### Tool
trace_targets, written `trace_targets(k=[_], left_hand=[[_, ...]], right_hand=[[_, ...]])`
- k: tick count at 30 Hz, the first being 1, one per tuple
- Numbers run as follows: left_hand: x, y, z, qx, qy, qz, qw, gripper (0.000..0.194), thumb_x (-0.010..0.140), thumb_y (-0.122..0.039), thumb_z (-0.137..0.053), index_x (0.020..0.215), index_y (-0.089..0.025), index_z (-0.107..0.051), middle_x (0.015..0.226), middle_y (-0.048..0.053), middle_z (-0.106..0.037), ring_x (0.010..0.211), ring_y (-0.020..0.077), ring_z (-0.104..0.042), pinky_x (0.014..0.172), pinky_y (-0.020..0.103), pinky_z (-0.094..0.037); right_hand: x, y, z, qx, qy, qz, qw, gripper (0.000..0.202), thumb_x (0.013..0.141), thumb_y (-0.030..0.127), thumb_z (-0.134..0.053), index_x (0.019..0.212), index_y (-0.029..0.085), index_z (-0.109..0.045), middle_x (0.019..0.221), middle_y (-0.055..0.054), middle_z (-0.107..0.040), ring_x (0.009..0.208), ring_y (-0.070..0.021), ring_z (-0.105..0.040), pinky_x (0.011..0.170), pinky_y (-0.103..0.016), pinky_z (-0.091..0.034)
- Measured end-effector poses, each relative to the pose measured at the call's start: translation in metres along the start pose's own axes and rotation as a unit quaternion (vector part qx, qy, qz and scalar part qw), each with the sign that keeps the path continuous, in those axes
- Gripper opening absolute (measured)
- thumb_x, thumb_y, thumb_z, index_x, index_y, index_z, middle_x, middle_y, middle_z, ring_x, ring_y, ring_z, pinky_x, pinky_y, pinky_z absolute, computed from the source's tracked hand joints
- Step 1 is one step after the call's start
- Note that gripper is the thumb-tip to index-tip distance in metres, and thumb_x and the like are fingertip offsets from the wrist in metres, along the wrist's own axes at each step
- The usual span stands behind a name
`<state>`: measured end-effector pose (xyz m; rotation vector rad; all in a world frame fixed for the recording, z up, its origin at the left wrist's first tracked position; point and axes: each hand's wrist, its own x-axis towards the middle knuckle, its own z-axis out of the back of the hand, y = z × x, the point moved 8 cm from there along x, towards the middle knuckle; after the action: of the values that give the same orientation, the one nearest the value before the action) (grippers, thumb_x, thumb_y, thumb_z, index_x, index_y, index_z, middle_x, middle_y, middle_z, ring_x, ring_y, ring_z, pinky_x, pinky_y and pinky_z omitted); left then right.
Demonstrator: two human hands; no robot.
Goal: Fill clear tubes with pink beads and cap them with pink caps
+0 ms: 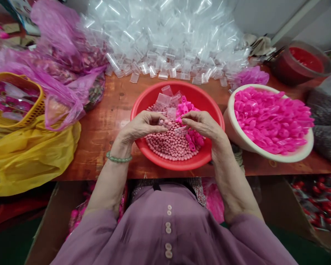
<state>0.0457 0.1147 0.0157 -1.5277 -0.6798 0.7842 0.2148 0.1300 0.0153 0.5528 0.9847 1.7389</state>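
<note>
A red basin [176, 165] stands on the table in front of me. Inside it lie many round pink beads [168, 145], bright pink plastic pieces [194, 139] and a few clear plastic tubes [163, 98]. Over the basin's left side, my left hand [145, 126] is closed, with pink beads [163, 122] between thumb and fingers. My right hand [204, 123] faces it from the other side, fingertips pinched at a small clear tube [181, 129]. The two hands are a short gap apart. The right fingers partly cover what they grip.
A heap of clear tubes [165, 36] spreads along the back. To the right is a white tub [238, 138] of bright pink pieces, with a transparent container [288, 62] behind. On the left are purple bags [71, 84], a yellow basket [34, 110] and a yellow bag [38, 154].
</note>
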Motion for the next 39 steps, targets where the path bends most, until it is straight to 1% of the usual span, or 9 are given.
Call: trace_targets(k=[4, 8, 11, 17, 20, 26, 32, 37, 39], left_hand=[[-0.003, -0.003, 0.007, -0.016, -0.036, -0.019, 0.999, 0.033, 0.06, -0.034, -0.09, 0.079, -0.012, -0.074, 0.08, 0.003, -0.071, 0.075, 0.0117, -0.063, 0.073, 0.024, -0.052], [-0.005, -0.005, 0.011, -0.043, -0.049, -0.041, 0.997, 0.031, 0.062, -0.03, -0.089, 0.082, -0.012, -0.074, 0.085, 0.006, -0.073, 0.08, 0.0134, -0.065, 0.077, 0.027, -0.053], [-0.004, -0.004, 0.011, -0.035, -0.049, -0.044, 0.997, 0.029, 0.063, -0.03, -0.089, 0.079, -0.012, -0.073, 0.082, 0.005, -0.072, 0.077, 0.0124, -0.064, 0.077, 0.026, -0.053], [-0.001, 0.0, 0.014, -0.038, -0.072, -0.052, 0.995, 0.034, 0.062, -0.032, -0.089, 0.082, -0.011, -0.072, 0.082, 0.003, -0.07, 0.078, 0.0121, -0.063, 0.079, 0.027, -0.052], [0.0, 0.0, 0.013, -0.016, -0.075, -0.053, 0.996, 0.032, 0.063, -0.03, -0.088, 0.081, -0.01, -0.071, 0.081, 0.003, -0.069, 0.079, 0.0128, -0.063, 0.079, 0.027, -0.05], [0.001, 0.001, 0.011, -0.036, -0.055, -0.05, 0.997, 0.035, 0.063, -0.032, -0.088, 0.083, -0.01, -0.071, 0.083, 0.003, -0.068, 0.08, 0.0129, -0.062, 0.081, 0.028, -0.05], [0.001, 0.001, 0.012, -0.072, -0.062, -0.052, 0.994, 0.039, 0.059, -0.033, -0.09, 0.084, -0.011, -0.071, 0.084, 0.002, -0.069, 0.081, 0.0121, -0.063, 0.081, 0.028, -0.05], [0.004, 0.005, 0.01, -0.081, -0.042, -0.04, 0.995, 0.037, 0.059, -0.032, -0.09, 0.079, -0.011, -0.067, 0.078, 0.0, -0.066, 0.074, 0.0096, -0.06, 0.075, 0.025, -0.049], [0.003, 0.005, 0.01, -0.083, -0.036, -0.043, 0.995, 0.035, 0.06, -0.03, -0.089, 0.078, -0.012, -0.065, 0.075, -0.001, -0.064, 0.072, 0.01, -0.06, 0.073, 0.026, -0.049]], right_hand=[[-0.012, 0.004, 0.002, -0.14, 0.01, -0.006, 0.99, 0.018, 0.087, 0.03, -0.058, 0.083, 0.015, -0.068, 0.07, -0.001, -0.065, 0.065, -0.0142, -0.055, 0.064, -0.027, -0.04], [-0.022, -0.002, 0.0, -0.311, 0.062, -0.056, 0.947, 0.016, 0.09, 0.026, -0.059, 0.09, 0.015, -0.07, 0.084, -0.008, -0.072, 0.075, -0.0193, -0.061, 0.069, -0.029, -0.04], [-0.027, -0.009, -0.001, -0.373, 0.092, -0.082, 0.919, 0.016, 0.09, 0.024, -0.058, 0.096, 0.016, -0.07, 0.09, -0.01, -0.074, 0.081, -0.0214, -0.064, 0.07, -0.029, -0.039], [-0.028, -0.015, -0.007, -0.388, 0.119, -0.097, 0.909, 0.019, 0.09, 0.028, -0.06, 0.1, 0.016, -0.071, 0.095, -0.012, -0.074, 0.086, -0.0239, -0.066, 0.071, -0.03, -0.042], [-0.031, -0.009, -0.019, -0.424, 0.137, -0.103, 0.889, 0.022, 0.087, 0.033, -0.064, 0.099, 0.016, -0.071, 0.097, -0.015, -0.074, 0.09, -0.0275, -0.067, 0.069, -0.032, -0.043], [-0.039, 0.0, -0.041, -0.48, 0.162, -0.117, 0.854, 0.035, 0.088, 0.028, -0.06, 0.12, 0.013, -0.061, 0.106, -0.019, -0.073, 0.101, -0.0325, -0.068, 0.072, -0.034, -0.045], [-0.035, -0.007, -0.037, -0.468, 0.188, -0.121, 0.855, 0.03, 0.087, 0.033, -0.061, 0.112, 0.016, -0.065, 0.106, -0.018, -0.073, 0.099, -0.033, -0.069, 0.071, -0.035, -0.046], [-0.039, -0.007, -0.044, -0.492, 0.218, -0.116, 0.835, 0.03, 0.086, 0.02, -0.06, 0.115, 0.013, -0.063, 0.1, -0.019, -0.074, 0.095, -0.0298, -0.07, 0.071, -0.032, -0.046], [-0.042, -0.006, -0.041, -0.474, 0.206, -0.102, 0.85, 0.028, 0.09, 0.021, -0.054, 0.115, 0.012, -0.062, 0.098, -0.018, -0.074, 0.093, -0.0284, -0.07, 0.072, -0.033, -0.046]])
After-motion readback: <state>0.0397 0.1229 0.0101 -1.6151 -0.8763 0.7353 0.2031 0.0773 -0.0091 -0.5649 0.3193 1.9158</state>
